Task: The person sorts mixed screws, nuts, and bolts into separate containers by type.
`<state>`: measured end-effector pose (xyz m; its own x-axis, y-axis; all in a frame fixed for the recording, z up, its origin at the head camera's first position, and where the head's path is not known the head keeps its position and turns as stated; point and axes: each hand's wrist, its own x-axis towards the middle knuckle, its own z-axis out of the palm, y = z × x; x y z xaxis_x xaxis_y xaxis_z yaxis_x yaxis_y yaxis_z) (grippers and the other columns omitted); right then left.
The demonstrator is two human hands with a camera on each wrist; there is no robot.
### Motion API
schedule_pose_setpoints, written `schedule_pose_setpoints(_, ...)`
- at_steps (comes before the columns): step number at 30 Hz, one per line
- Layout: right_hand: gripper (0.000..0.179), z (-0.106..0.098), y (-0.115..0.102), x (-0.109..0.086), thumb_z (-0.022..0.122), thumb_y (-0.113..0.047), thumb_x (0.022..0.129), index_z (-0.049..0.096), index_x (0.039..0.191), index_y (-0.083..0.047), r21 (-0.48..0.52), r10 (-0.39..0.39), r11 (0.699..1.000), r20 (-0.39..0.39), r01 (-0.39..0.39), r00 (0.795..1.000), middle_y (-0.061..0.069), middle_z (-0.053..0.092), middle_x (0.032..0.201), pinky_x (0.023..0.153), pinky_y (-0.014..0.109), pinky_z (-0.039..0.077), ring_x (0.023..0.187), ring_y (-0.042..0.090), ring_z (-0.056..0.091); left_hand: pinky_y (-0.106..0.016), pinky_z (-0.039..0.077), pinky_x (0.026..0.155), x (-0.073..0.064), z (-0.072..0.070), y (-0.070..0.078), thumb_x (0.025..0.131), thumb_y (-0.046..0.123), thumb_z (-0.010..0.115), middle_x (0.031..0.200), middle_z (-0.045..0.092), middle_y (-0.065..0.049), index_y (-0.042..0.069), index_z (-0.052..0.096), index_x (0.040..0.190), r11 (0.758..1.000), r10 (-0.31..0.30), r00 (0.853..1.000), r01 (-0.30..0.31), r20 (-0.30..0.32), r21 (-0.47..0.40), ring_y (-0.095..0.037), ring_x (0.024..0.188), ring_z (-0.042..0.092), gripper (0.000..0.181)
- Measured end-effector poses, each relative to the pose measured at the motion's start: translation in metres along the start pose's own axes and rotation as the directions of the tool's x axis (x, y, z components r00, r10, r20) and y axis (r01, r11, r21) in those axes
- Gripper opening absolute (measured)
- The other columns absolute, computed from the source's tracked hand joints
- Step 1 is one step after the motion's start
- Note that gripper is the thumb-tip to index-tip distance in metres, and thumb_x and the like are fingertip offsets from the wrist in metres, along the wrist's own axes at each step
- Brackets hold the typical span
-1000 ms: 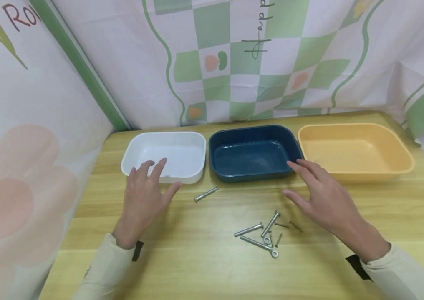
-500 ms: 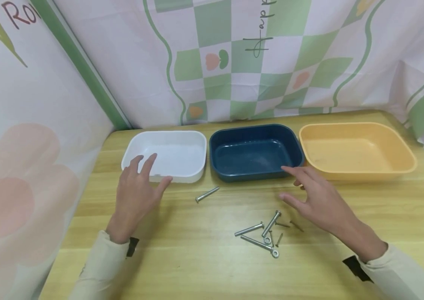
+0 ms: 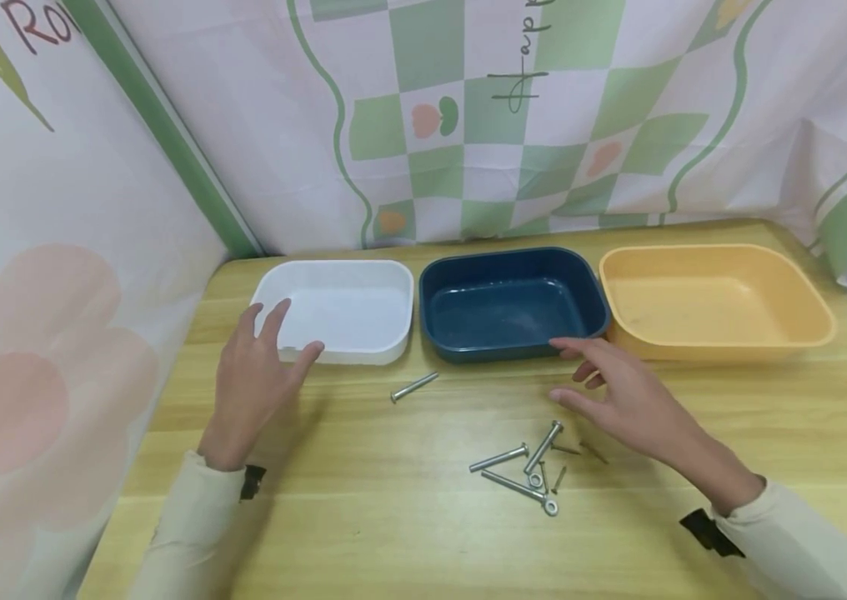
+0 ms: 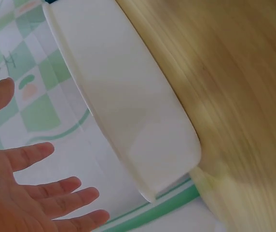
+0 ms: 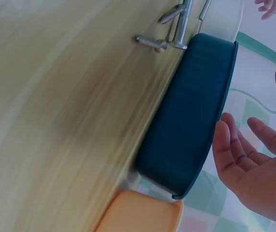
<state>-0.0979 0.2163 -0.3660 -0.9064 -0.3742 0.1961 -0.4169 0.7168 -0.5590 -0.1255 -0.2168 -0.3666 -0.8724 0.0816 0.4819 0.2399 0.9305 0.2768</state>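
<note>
My left hand [image 3: 254, 387] hovers over the front left of the white tray [image 3: 348, 317], fingers spread and holding nothing. The right hand [image 3: 633, 400], also holding nothing, hovers near the front right edge of the navy tray [image 3: 513, 321]; its index finger reaches forward while the others bend loosely. Between the hands, nearer the right one, lies a loose group of metal hardware: a long bolt [image 3: 498, 457], a second bolt [image 3: 543, 447], a third long shank [image 3: 512, 485], small ring-shaped pieces [image 3: 551, 507] and several small screws [image 3: 558, 479]. One separate bolt [image 3: 414, 387] lies before the trays.
A yellow tray [image 3: 724, 343] stands at the right, completing a row along the back of the wooden table [image 3: 393, 533]. Behind the row hangs a patterned cloth [image 3: 491, 175], and another cloth [image 3: 93, 217] borders the left side.
My left hand has drifted left and slightly back toward me. The right hand has moved a little left and lower, its rear fingers bending more. The hardware lies where it was.
</note>
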Motion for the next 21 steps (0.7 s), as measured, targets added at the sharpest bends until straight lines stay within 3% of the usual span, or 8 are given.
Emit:
schedule_pose_setpoints(5,0.055,0.004,-0.002,0.004,0.076,-0.02,0.091,0.055,0.139,-0.004,0.103,0.014,0.994,0.039,-0.018,0.999,0.009,0.064,0.118,0.079,0.041,0.053,0.093,0.019,0.063,-0.067,0.047,0.074,0.002,0.001,-0.01,0.084,0.035,0.078,0.13,0.05,-0.038,-0.002,0.056,0.136,1.0,-0.014,0.999,0.013,-0.031,-0.011,-0.054,0.11,0.054,0.068)
schedule_pose_setpoints(14,0.048,0.01,-0.003,0.009,0.075,-0.017,0.092,0.057,0.136,-0.006,0.227,0.018,0.973,0.088,-0.038,0.996,0.013,0.065,0.118,0.081,0.039,0.054,0.092,0.017,0.063,-0.068,0.044,0.082,0.007,0.0,-0.025,0.091,0.036,0.071,0.137,0.043,-0.038,-0.001,0.05,0.143,0.989,-0.126,0.988,0.132,0.091,-0.071,-0.056,0.112,0.05,0.067)
schedule_pose_setpoints(21,0.041,0.013,-0.002,0.011,0.071,-0.015,0.095,0.059,0.134,-0.008,0.362,0.016,0.93,0.144,-0.068,0.989,0.013,0.063,0.125,0.082,0.03,0.052,0.094,0.018,0.064,-0.067,0.043,0.087,0.013,0.0,-0.036,0.094,0.037,0.068,0.138,0.042,-0.037,-0.003,0.049,0.143,0.979,-0.17,0.978,0.181,0.119,-0.096,-0.054,0.116,0.049,0.066)
